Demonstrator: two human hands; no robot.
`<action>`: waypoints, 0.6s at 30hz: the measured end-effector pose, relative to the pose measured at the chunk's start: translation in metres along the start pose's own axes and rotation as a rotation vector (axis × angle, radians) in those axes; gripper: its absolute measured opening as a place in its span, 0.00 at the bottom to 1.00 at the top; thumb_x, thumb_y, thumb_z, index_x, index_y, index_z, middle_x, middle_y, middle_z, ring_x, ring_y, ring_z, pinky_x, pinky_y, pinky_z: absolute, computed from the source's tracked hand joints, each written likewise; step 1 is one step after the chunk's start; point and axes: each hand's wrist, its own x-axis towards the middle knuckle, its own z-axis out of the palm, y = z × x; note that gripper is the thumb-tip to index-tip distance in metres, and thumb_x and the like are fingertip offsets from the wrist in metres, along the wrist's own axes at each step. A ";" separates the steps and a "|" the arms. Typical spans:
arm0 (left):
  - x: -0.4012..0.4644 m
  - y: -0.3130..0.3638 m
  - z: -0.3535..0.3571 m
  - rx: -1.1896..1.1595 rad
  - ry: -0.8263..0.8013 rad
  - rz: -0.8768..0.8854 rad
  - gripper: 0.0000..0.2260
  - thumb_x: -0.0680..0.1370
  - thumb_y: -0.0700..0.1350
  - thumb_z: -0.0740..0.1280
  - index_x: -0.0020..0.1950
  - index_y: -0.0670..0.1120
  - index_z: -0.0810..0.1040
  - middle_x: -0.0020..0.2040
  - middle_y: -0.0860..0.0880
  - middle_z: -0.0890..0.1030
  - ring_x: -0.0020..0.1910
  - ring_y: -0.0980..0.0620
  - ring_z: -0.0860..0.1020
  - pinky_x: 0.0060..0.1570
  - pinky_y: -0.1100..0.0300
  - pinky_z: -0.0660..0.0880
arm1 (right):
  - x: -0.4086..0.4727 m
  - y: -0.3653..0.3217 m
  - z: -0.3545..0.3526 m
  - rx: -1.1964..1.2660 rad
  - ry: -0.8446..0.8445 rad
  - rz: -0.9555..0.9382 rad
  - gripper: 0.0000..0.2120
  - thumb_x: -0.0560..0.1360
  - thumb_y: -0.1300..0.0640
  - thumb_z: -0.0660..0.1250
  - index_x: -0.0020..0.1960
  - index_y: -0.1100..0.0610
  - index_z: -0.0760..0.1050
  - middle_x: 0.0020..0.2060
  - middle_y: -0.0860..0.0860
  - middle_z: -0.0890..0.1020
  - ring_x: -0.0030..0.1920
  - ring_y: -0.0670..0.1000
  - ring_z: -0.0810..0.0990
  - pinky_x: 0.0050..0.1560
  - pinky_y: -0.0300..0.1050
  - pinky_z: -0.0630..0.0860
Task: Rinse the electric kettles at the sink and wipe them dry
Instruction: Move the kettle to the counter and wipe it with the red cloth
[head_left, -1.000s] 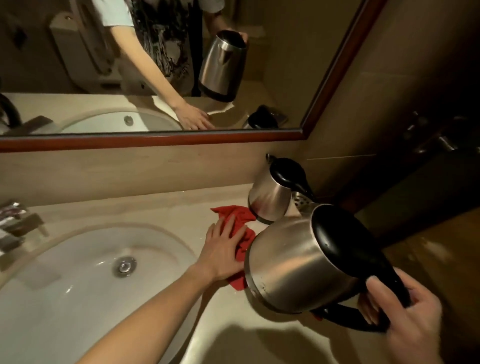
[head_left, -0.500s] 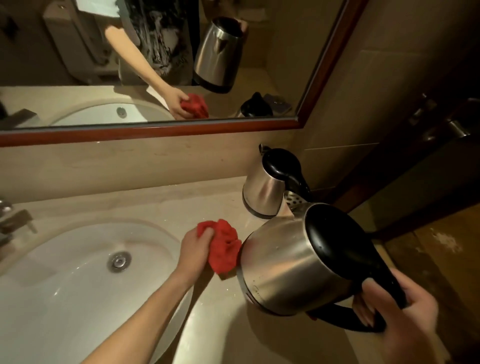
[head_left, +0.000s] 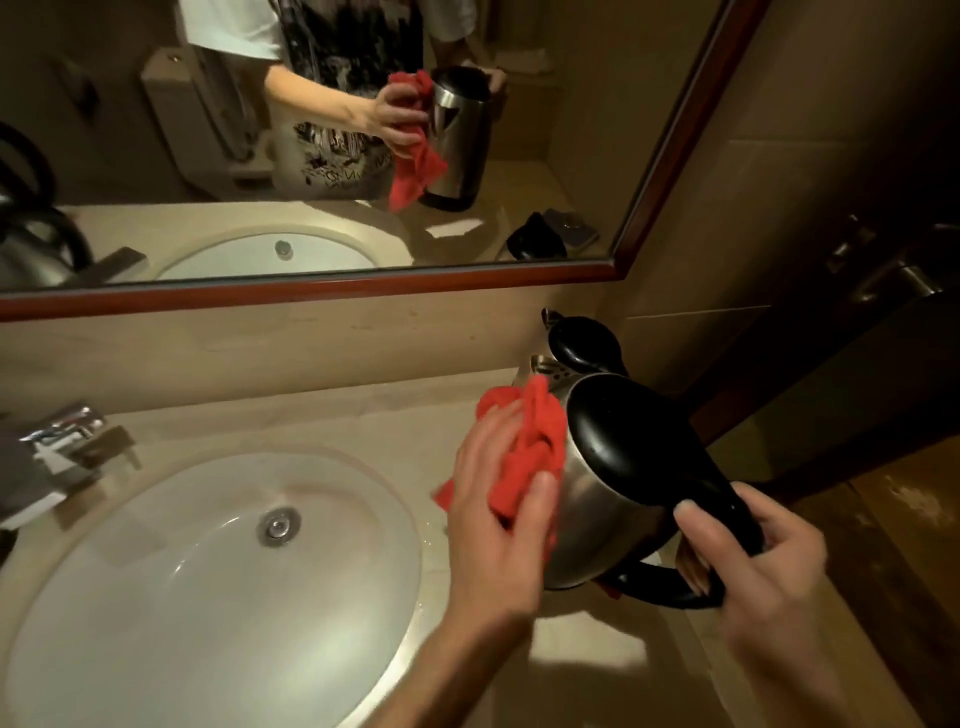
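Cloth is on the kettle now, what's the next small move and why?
Probably sweep the red cloth down the steel side of the kettle: the left hand presses it there near the top, and the right hand steadies the handle.

second kettle: mostly hidden | faucet: cut by left edge

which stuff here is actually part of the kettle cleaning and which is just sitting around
In use:
- held kettle, gripped at its handle by the right hand
- red cloth, pressed to the kettle's side by the left hand
- second kettle, standing on the counter behind
- sink and tap

Just there:
- mirror
- door handle
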 end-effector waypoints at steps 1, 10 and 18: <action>-0.007 0.003 0.005 0.105 0.019 0.077 0.22 0.80 0.55 0.61 0.74 0.59 0.68 0.75 0.56 0.69 0.77 0.49 0.63 0.74 0.48 0.61 | 0.001 -0.001 0.004 0.017 -0.002 -0.005 0.12 0.69 0.55 0.73 0.34 0.61 0.76 0.24 0.58 0.70 0.23 0.53 0.69 0.24 0.44 0.64; -0.015 -0.037 -0.022 -0.130 0.214 -0.169 0.27 0.77 0.61 0.65 0.75 0.56 0.69 0.61 0.27 0.74 0.61 0.22 0.71 0.64 0.26 0.65 | 0.006 -0.009 0.033 0.020 -0.080 -0.065 0.17 0.69 0.47 0.75 0.34 0.60 0.76 0.22 0.52 0.71 0.23 0.52 0.70 0.26 0.43 0.66; -0.016 -0.003 -0.014 0.240 0.272 0.175 0.28 0.75 0.53 0.68 0.74 0.50 0.69 0.76 0.47 0.67 0.77 0.43 0.62 0.74 0.41 0.62 | 0.011 -0.012 0.054 0.038 -0.132 -0.077 0.17 0.69 0.49 0.77 0.33 0.59 0.75 0.22 0.49 0.72 0.23 0.49 0.70 0.26 0.42 0.67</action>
